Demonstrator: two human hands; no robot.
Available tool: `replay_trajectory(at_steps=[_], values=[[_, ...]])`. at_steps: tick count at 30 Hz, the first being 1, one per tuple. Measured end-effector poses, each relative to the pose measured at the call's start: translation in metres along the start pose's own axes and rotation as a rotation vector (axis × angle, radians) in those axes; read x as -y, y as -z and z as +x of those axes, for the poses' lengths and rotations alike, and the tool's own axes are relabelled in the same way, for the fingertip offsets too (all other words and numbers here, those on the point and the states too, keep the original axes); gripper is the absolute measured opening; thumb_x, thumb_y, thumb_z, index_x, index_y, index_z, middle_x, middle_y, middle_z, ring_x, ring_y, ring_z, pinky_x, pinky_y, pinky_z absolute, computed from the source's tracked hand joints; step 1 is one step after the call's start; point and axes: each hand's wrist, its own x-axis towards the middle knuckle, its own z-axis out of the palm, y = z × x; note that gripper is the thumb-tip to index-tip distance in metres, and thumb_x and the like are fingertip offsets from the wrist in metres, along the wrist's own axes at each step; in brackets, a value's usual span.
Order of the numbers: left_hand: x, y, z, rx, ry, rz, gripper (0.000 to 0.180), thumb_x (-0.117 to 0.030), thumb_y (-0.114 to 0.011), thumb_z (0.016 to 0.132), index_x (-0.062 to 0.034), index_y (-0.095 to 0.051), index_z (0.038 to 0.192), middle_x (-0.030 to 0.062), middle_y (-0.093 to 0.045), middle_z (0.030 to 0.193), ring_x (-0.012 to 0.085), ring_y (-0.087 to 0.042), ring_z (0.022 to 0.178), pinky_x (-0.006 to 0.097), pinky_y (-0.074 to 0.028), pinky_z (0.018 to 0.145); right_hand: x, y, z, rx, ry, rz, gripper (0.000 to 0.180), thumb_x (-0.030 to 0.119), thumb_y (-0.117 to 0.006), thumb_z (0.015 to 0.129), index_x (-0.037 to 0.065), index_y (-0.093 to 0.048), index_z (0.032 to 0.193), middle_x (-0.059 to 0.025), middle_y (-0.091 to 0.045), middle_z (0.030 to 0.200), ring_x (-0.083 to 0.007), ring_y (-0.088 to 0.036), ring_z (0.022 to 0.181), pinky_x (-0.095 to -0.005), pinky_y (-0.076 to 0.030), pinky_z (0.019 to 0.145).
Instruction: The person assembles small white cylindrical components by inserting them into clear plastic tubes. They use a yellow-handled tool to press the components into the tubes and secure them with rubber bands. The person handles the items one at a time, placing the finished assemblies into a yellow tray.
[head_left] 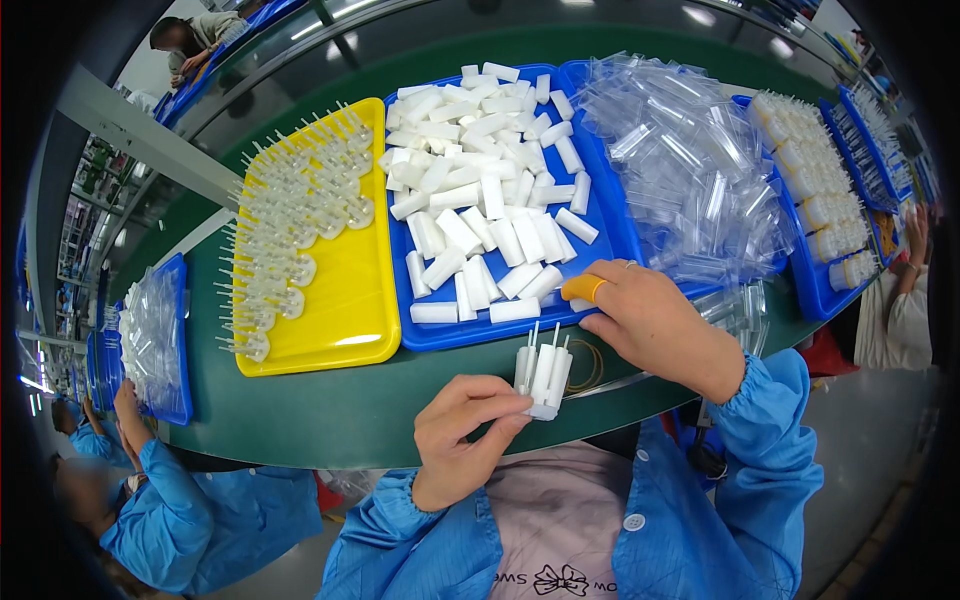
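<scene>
My left hand (468, 425) pinches the round base of a small clear-white pin holder (543, 410) between thumb and fingers. Thin pins stick up from it, and white foam cylinders (544, 372) stand around some of them. Over the near right corner of the middle blue tray (450, 335), my right hand (650, 318) is closed, its thumb and finger on a white cylinder (582, 304) that is mostly hidden. An orange cover (584, 289) wraps one of its fingers. Many loose white cylinders (455, 230) fill that tray.
A yellow tray (345, 340) at left holds rows of pin holders (310, 200). Clear plastic sleeves (690, 160) heap in a blue tray at right, beside another tray of finished-looking pieces (820, 190). Rubber bands (585, 368) lie on the green table (450, 365). Co-workers sit on both sides.
</scene>
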Motion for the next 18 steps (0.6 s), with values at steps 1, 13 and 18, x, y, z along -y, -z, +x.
replay_trajectory(at_steps=[1,13,18], values=[[-0.002,0.000,0.001,0.009,-0.017,0.024,0.023,0.006,-0.073,0.067,-0.0035,-0.069,0.087,0.0090,-0.063,0.087,0.0172,-0.060,0.075,0.026,-0.048,0.064,-0.002,0.000,-0.001,-0.035,0.016,0.024,0.026,0.011,-0.069,0.072,0.001,-0.063,0.095,-0.0114,-0.057,0.097,-0.0282,-0.055,0.087,-0.0366,-0.047,0.072],[-0.009,-0.005,0.000,0.083,-0.418,0.287,0.031,0.000,-0.071,0.055,-0.0075,-0.072,0.085,0.0046,-0.063,0.084,0.0190,-0.060,0.071,0.028,-0.049,0.060,0.021,0.004,-0.002,-0.175,-0.470,1.354,0.033,0.013,-0.062,0.087,0.003,-0.048,0.115,-0.0033,-0.059,0.091,-0.0070,-0.055,0.079,-0.0207,-0.045,0.066],[-0.010,-0.003,-0.003,0.131,-0.422,0.272,0.040,0.004,-0.070,0.051,-0.0101,-0.072,0.088,0.0043,-0.064,0.086,0.0211,-0.061,0.073,0.029,-0.049,0.062,0.024,0.001,-0.003,-0.183,-0.480,1.358,0.031,0.014,-0.062,0.088,0.003,-0.049,0.114,-0.0031,-0.059,0.092,-0.0071,-0.055,0.079,-0.0209,-0.045,0.068]])
